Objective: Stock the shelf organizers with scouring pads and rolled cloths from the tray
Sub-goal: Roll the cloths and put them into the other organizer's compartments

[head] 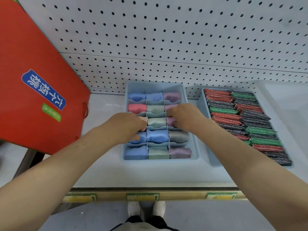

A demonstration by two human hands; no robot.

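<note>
Both hands are working inside the divided organizer [160, 160] on the shelf [106, 170]. The left hand [128, 125] is curling its grip onto a pink rolled cloth [143, 119] in the left column, apparently to seat it. The right hand [185, 117] is pinching a lilac rolled cloth [170, 121] opposite. Nearly every cell is holding a cloth. The scouring pads [240, 120] are packed on edge in the neighbouring organizer [202, 105], probably so more fit.
</note>
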